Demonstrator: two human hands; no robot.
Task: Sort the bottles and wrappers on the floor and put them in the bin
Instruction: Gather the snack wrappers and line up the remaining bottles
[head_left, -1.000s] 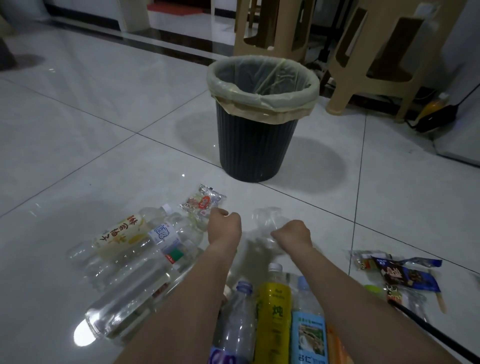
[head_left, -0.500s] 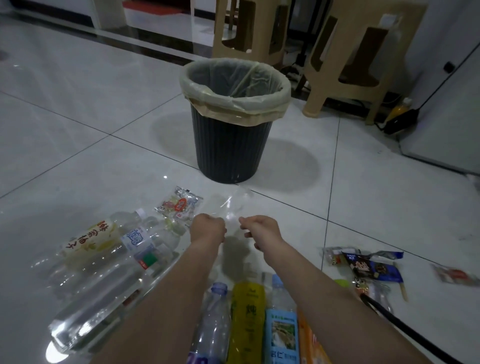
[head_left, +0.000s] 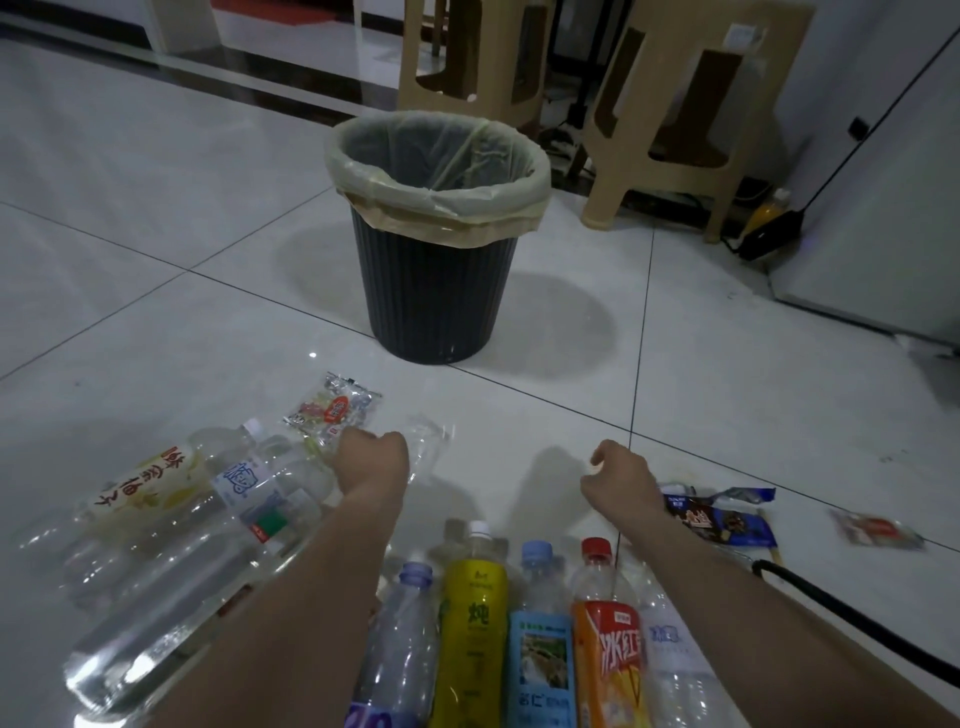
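At the far left a pile of clear bottles lies on the tiled floor, with a printed snack wrapper just beyond its caps. The left hand is clenched round a clear plastic piece; blur hides whether it is a crushed bottle or a wrapper. To do this step well, the person should probably carry the piece over the lined rim and let go only above the opening, since light plastic drifts. The bin stands ahead, well apart from both hands, with bare tile between, so the reach is unobstructed. Near the camera a row of bottles lies side by side, caps toward the bin, between the two forearms; a low swing could knock them. The right hand is curled, with nothing visible in it. Right of it lie a dark blue wrapper and a red wrapper, and a black cable crosses the floor near that forearm, a possible snag.
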